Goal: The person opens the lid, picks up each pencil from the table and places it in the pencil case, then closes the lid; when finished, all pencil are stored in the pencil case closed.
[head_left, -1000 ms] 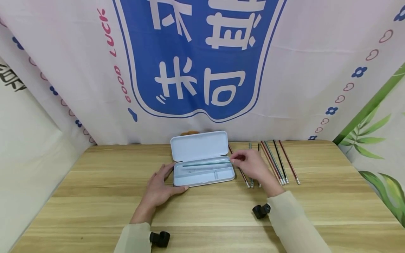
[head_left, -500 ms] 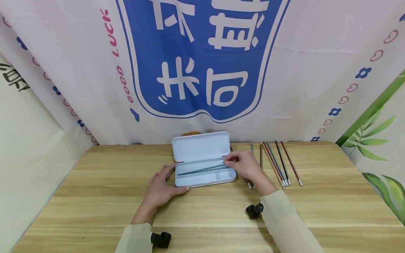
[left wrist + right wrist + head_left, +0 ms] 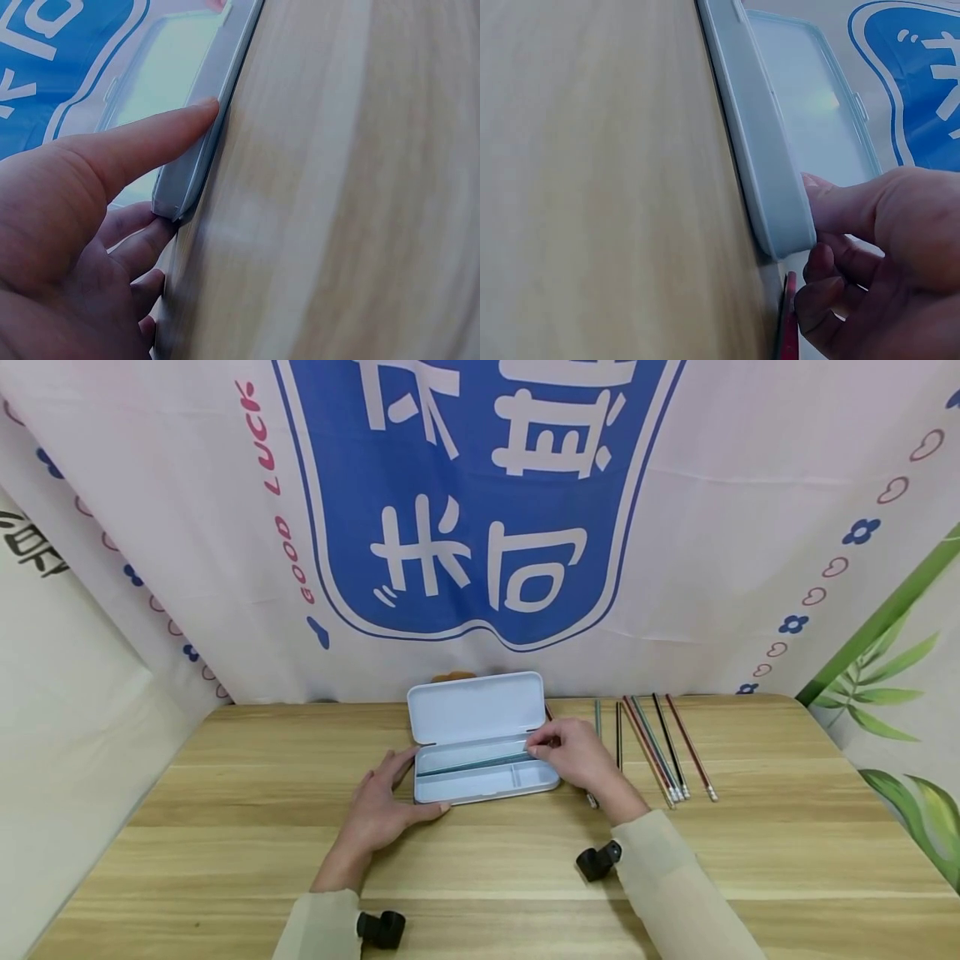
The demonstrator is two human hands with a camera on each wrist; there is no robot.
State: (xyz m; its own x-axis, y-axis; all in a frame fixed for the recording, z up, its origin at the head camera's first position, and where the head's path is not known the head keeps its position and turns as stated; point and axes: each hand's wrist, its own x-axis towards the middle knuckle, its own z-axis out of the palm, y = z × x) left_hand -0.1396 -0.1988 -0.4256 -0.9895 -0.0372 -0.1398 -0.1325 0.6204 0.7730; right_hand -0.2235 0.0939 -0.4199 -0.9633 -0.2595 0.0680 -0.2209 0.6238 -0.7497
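A light blue pencil case stands with its lid raised at the back. My left hand holds its left end, the thumb on the front wall and the fingers round the corner. Inside the rear compartment lies a teal pencil, slanting slightly along the divider. With thumb and fingertips my right hand pinches that pencil's right end, over the case's right side. In the right wrist view the case hides the pencil, and the right thumb is behind the case's end.
To the right lie several loose pencils in red, teal and black with white erasers. Some are partly covered by the right hand; a red pencil lies under it. A printed curtain hangs behind the wooden table.
My right hand has moved left and slightly down, lowering the teal pencil into the rear compartment beside the divider. My left hand has stayed on the case.
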